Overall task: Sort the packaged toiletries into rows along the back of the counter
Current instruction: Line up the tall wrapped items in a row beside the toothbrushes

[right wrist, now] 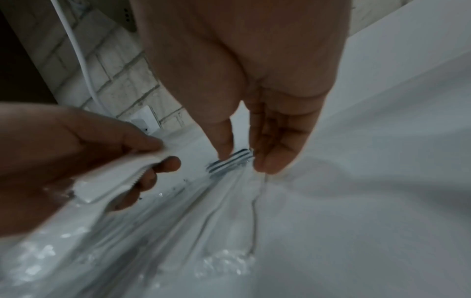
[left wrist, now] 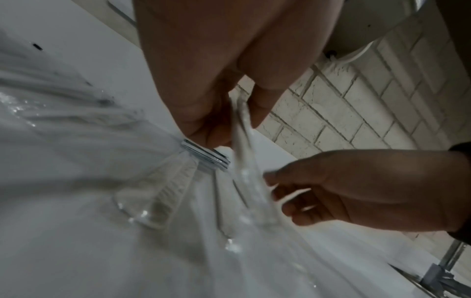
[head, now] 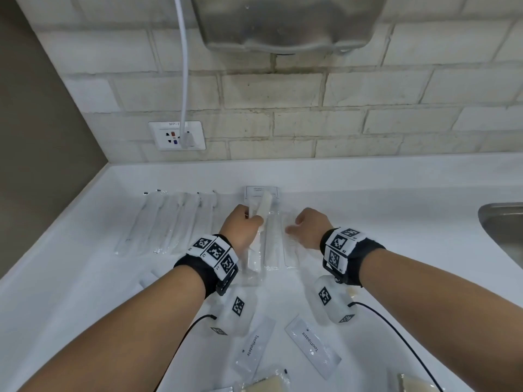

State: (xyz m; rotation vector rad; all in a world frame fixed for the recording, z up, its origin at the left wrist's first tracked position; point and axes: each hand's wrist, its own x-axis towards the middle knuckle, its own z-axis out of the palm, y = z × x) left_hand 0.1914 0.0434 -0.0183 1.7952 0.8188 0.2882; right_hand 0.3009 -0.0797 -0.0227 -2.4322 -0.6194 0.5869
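A white tabletop (head: 382,193) runs below a tiled wall, with a steel sink (head: 506,230) at its right edge. Along the back left lies a row of clear-wrapped toothbrushes (head: 167,222); beside it, at centre, wrapped combs (head: 273,241) lie side by side, their far ends at a small stack of white sachets (head: 261,192). The person's left hand (head: 240,227) holds one packaged comb (head: 261,207) lifted off the tabletop, fingers (right wrist: 163,164) curled under it and thumb pinching it from above, over the left end of the comb row. The right hand (head: 310,227) reaches down with straight, relaxed fingers (right wrist: 277,145), tips at the wrapper of the rightmost comb (head: 291,247); whether they pinch it cannot be told. Nearer the person, two toothpaste sachets (head: 312,348) lie unsorted at the front.
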